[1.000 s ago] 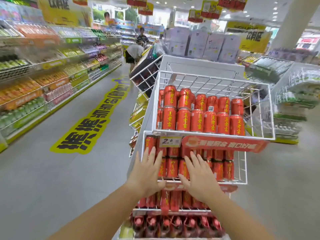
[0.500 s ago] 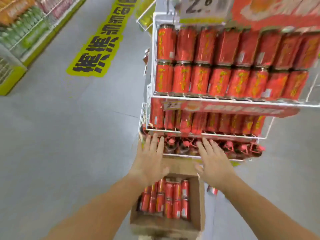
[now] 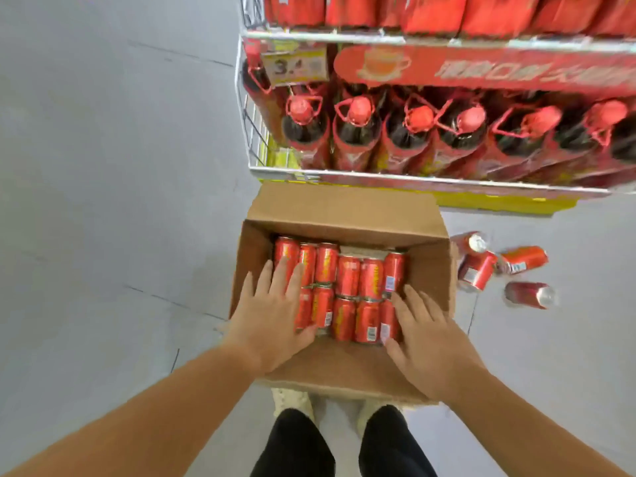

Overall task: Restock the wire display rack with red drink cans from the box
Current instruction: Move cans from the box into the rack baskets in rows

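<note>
I'm looking down into the open cardboard box [image 3: 430, 270] on the grey floor [image 3: 103, 166], just in front of the wire rack [image 3: 378, 176] at 12 o'clock. Red cans [image 3: 347, 275] lie packed in two rows inside. My left hand [image 3: 272, 318] rests flat on the cans at the box's 9 o'clock side, fingers spread, gripping nothing. My right hand [image 3: 426, 342] lies at 3 o'clock, fingers open and touching the outermost cans, holding none. Loose cans [image 3: 525, 259] lie on the floor beside the box at 2 o'clock.
</note>
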A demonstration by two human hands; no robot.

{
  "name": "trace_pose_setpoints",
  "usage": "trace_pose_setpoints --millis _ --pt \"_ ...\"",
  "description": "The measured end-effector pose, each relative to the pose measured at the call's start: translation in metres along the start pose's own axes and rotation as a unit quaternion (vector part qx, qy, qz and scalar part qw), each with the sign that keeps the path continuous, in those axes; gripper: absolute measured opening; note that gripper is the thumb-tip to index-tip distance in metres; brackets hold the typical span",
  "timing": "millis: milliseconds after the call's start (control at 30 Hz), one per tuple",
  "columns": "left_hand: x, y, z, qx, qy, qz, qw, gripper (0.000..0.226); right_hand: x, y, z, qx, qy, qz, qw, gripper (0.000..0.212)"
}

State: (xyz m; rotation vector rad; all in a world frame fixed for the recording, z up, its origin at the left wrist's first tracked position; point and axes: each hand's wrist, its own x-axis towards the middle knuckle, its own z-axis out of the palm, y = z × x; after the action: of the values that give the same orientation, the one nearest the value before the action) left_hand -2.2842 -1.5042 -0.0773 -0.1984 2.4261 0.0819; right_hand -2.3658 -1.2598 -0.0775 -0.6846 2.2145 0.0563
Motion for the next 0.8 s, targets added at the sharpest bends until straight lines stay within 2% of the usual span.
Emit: trace_pose_setpoints --millis 133,267,433,600,700,800 --pt "0.029 -0.007 0.068 -0.019 -0.041 -0.012 0.999 0.094 0.042 0.002 0.059 0.009 -0.001 -0.005 1.000 0.073" --pt "0.059 -0.016 0.124 -0.126 -0.069 -0.066 0.987 0.099 0.082 0.008 0.102 -0.009 -0.035 -0.007 0.999 0.075" --pt "0.090 -0.019 0.155 -0.330 -0.094 -0.213 0.915 0.103 0.125 0.003 0.127 -0.015 -0.050 -0.009 0.999 0.075" --pt "0.108 -0.022 0.181 -0.411 -0.105 -0.296 0.856 0.104 0.179 -0.035 0.125 0.020 -0.038 -0.030 0.999 0.076" --pt "0.113 -0.026 0.196 -0.432 -0.111 -0.320 0.836 0.093 0.214 -0.065 0.117 0.034 -0.027 -0.056 0.997 0.076" --pt "0.116 -0.028 0.204 -0.416 -0.111 -0.323 0.843 0.086 0.246 -0.094 0.113 0.094 -0.016 -0.047 0.994 0.077"
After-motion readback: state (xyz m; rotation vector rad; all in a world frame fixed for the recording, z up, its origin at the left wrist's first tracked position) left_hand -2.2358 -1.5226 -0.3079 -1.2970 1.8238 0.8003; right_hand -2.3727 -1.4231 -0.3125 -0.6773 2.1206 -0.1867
